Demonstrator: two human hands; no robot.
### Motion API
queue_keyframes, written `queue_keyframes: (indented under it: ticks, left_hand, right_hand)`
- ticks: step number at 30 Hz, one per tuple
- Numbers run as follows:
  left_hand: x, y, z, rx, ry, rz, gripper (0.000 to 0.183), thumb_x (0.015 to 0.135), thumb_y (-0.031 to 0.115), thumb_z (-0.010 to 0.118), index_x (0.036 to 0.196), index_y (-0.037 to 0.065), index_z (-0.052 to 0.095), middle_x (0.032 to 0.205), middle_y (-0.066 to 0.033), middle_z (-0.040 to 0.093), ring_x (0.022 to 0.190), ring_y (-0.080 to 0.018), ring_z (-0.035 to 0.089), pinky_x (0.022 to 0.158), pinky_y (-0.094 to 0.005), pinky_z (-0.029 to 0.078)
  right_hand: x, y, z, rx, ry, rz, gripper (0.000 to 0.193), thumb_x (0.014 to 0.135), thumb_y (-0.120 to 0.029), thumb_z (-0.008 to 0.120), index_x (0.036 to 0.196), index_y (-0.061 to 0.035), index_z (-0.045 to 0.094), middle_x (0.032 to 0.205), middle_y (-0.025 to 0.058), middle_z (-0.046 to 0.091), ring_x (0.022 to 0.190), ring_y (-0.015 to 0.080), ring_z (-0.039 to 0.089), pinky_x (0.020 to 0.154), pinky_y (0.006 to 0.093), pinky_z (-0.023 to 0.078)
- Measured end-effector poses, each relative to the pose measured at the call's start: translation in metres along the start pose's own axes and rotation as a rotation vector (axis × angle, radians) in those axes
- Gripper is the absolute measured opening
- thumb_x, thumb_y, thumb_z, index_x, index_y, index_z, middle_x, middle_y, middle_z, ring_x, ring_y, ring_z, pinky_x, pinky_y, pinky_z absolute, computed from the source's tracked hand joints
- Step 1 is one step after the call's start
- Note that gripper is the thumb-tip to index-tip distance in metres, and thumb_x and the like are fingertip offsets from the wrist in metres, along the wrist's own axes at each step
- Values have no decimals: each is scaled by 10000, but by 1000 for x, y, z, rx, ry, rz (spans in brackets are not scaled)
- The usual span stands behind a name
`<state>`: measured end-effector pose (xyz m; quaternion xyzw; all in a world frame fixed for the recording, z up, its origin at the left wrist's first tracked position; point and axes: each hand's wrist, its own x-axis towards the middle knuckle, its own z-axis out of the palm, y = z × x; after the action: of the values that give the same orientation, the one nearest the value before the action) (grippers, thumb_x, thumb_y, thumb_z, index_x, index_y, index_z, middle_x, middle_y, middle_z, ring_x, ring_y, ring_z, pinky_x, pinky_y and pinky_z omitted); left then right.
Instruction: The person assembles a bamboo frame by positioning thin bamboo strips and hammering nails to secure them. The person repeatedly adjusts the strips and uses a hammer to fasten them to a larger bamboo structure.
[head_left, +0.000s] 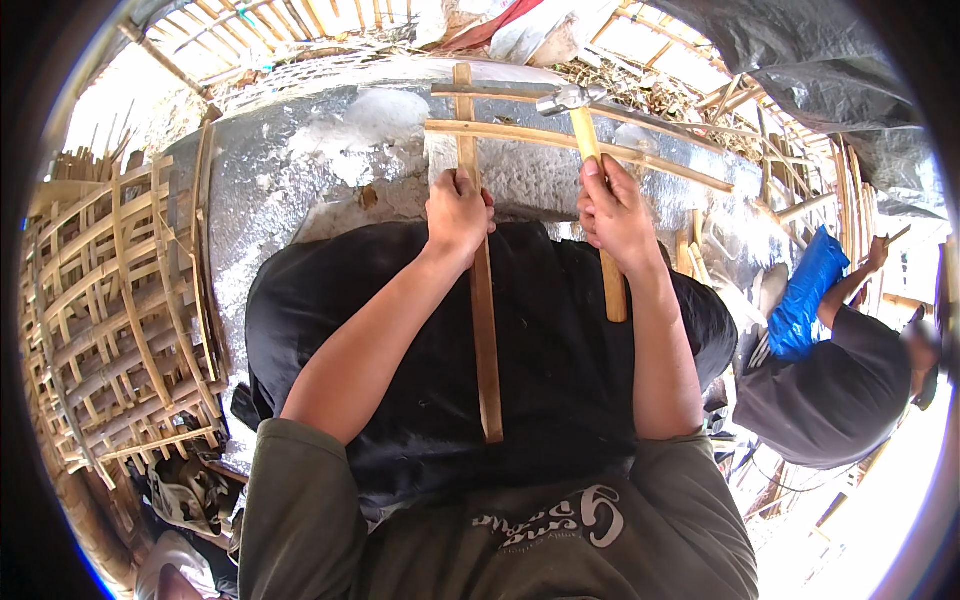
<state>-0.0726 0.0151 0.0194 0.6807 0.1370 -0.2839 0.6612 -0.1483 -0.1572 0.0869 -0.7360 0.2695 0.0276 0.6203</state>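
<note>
My left hand [459, 218] is closed around a long narrow wooden strip [485, 340] running away from my lap. My right hand [617, 215] grips the yellow wooden handle of a hammer [586, 137]; its metal head is up, over the slats. Two thinner slats, a nearer one [540, 134] and a farther one [510, 95], cross the strip's far end and reach to the right. Beneath the crossing, beside the strip, sits a pale block [441, 155]. The strip's near end lies over my black-clothed lap.
A worn grey slab [270, 150] lies in front of me. Woven bamboo lattice panels [115, 300] stand at left. On the right, another person in a dark shirt [830, 395] sits near a blue plastic bag [806, 295]. Bamboo scraps [640, 90] pile up at the far side.
</note>
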Motion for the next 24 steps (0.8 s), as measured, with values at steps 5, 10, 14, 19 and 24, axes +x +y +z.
queue_keyframes:
  ticks: [5,10,14,19,24]
  left_hand:
    - [1,-2,1,24,17,18,293,1078,242,364,1047,-13,506,786,-81,559,593,-126,530,485,-279,468]
    - [1,-2,0,-3,19,35,290,1072,228,369,1019,-17,516,765,-80,557,573,-123,526,468,-275,465]
    - [2,-2,-1,8,20,38,296,1073,234,371,1017,-14,521,753,-77,557,565,-124,529,466,-275,466]
    - [-4,2,0,33,29,38,307,1075,237,372,1014,-15,538,757,-77,570,572,-130,548,472,-288,480]
    - [0,-2,-1,71,35,48,328,1072,246,379,1013,-26,553,759,-84,586,581,-134,567,480,-288,498]
  right_hand:
    - [7,-5,8,-299,30,-215,304,1038,-310,499,946,-20,502,658,128,546,544,251,590,546,383,464]
    - [22,-19,33,-549,117,-567,206,1010,-201,532,964,0,524,649,220,575,628,440,606,562,491,461]
    - [29,-14,56,-581,138,-624,185,1003,-169,532,972,13,537,649,266,588,641,470,614,537,517,461]
    - [25,-8,64,-588,84,-513,189,999,-165,530,984,22,548,649,282,591,659,484,616,541,529,466]
    - [33,6,65,-637,76,-513,197,999,-178,533,974,17,549,648,282,588,661,491,610,548,534,465]
